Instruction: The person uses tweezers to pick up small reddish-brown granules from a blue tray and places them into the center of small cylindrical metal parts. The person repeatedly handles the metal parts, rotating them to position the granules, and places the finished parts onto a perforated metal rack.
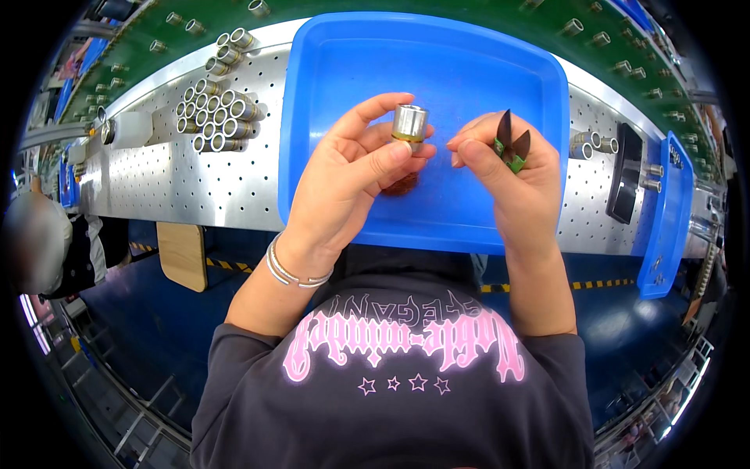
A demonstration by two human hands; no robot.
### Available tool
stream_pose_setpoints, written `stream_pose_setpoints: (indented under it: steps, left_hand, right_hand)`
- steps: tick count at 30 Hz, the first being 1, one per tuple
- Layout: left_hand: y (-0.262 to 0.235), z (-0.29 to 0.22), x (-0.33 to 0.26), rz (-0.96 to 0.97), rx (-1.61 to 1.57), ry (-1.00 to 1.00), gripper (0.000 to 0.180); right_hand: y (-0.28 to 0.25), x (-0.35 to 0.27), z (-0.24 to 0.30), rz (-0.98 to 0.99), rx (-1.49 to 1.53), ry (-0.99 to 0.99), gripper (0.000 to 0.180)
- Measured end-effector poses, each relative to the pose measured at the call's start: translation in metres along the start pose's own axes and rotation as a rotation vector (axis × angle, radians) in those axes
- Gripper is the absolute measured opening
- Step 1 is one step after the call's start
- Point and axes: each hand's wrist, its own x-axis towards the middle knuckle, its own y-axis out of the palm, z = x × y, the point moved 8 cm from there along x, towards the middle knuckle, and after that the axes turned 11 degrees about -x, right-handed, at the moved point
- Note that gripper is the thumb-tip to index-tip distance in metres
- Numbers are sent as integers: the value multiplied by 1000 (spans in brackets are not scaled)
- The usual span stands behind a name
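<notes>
Over the large blue tray [426, 227], my left hand [344, 156] pinches a short shiny metal cylinder [411, 123] between thumb and fingers. A yellowish band runs round the cylinder's lower part. To its right, my right hand [519, 168] is closed round small green-handled snips [512, 144], whose dark blades stick up apart from between the fingers. The thumb and forefinger of this hand are pressed together beside the cylinder; whether something thin is between them I cannot make out. Partly behind my left hand, a reddish-brown clump [402, 185] lies in the tray.
Several similar metal cylinders [215, 113] stand grouped on the perforated metal bench [258, 168] at left. A few more cylinders [594, 142] lie at right, by a black flat device [626, 172] and a narrower blue tray [664, 219]. Beyond runs a green surface [523, 23] carrying scattered cylinders. Another person [47, 242] is at far left.
</notes>
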Motion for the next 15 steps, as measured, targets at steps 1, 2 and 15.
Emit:
stream_pose_setpoints:
  steps: [1, 2, 15]
  left_hand:
    - [-2, 1, 0, -9, -38, -18, 47]
    - [-2, 3, 0, -3, -55, -33, 47]
    - [-5, 4, 2, 0, -91, -43, 46]
  right_hand:
    - [-1, 0, -1, -6, -11, 5, 7]
    - [-2, 0, -1, -13, -23, 10, 7]
    - [9, 2, 7, 52, 176, -47, 7]
